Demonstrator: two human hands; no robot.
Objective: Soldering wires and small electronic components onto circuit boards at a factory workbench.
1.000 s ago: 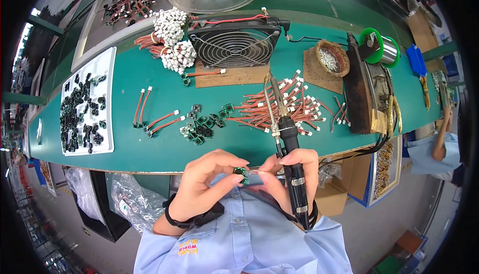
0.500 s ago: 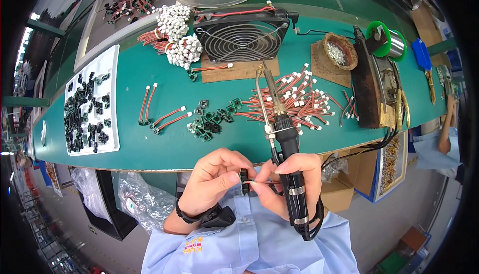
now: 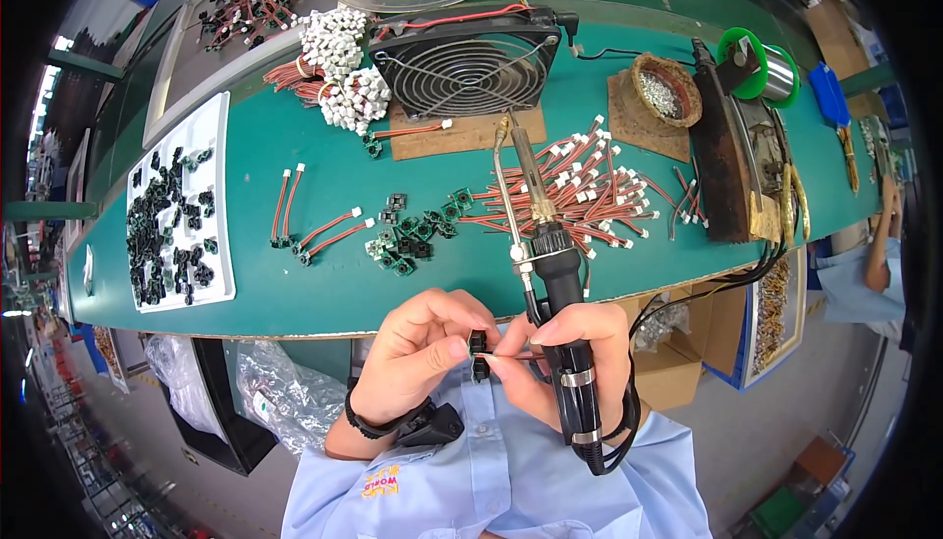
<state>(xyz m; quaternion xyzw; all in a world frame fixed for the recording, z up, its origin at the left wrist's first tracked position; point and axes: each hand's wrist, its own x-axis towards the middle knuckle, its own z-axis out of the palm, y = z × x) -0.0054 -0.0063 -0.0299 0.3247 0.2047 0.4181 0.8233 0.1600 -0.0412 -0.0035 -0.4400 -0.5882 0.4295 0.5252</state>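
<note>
My left hand (image 3: 424, 348) pinches a small black and green circuit board part (image 3: 479, 354) just off the table's near edge. A soldering iron (image 3: 558, 284) with a solder-feed tube lies in my right hand (image 3: 580, 357), its tip pointing away toward the fan. Between that hand's thumb and finger, a thin reddish cable (image 3: 513, 355) reaches to the board part; whether its end touches is too small to tell. Beyond my hands lie a cluster of loose board parts (image 3: 413, 237) and a heap of red cables with white connectors (image 3: 580, 190).
A black fan (image 3: 467, 73) stands at the back, beside bundled white connectors (image 3: 344, 68). On the left is a white tray (image 3: 221, 244) of board parts. A bowl of solder bits (image 3: 663, 92), a dark metal holder (image 3: 722, 166) and a green solder spool (image 3: 747, 63) stand right.
The view has shifted slightly. My hands keep their hold, the right one on the iron and cable, the left on the board part, with only tiny movement.
</note>
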